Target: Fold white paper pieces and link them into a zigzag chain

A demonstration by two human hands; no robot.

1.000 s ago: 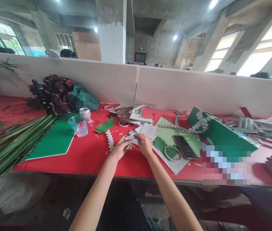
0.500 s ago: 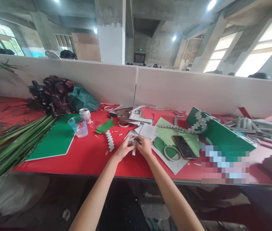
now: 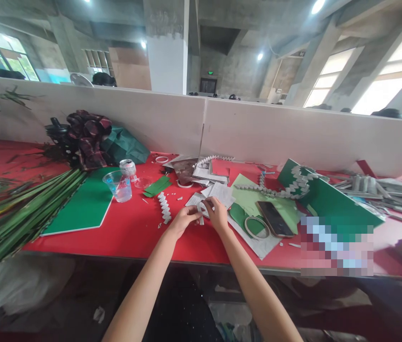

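Between my two hands is a small white paper strip (image 3: pixel 201 214), partly looped, with one end hanging down. The fingers of my left hand (image 3: pixel 182 221) are closed on its left side. My right hand (image 3: pixel 218 213) pinches it at the upper right. Just beyond the hands lie white paper sheets (image 3: pixel 222 193). A short zigzag folded paper chain (image 3: pixel 164 208) rests on the red table (image 3: pixel 133 242) left of my left hand. A black phone (image 3: pixel 275 218) and a roll of tape (image 3: pixel 257 227) lie right of my right hand.
At the left are long green leaves (image 3: pixel 44 199), a green board (image 3: pixel 83 209), a plastic cup (image 3: pixel 118 187) and a can (image 3: pixel 128 170). A longer paper chain (image 3: pixel 275 192) reaches a green folded board (image 3: pixel 343 204) at the right. A white partition (image 3: pixel 275 133) stands behind.
My right hand has shifted slightly up and right, and the fingertips are a little farther apart. More of the strip's loop shows. The whole view has shifted slightly.
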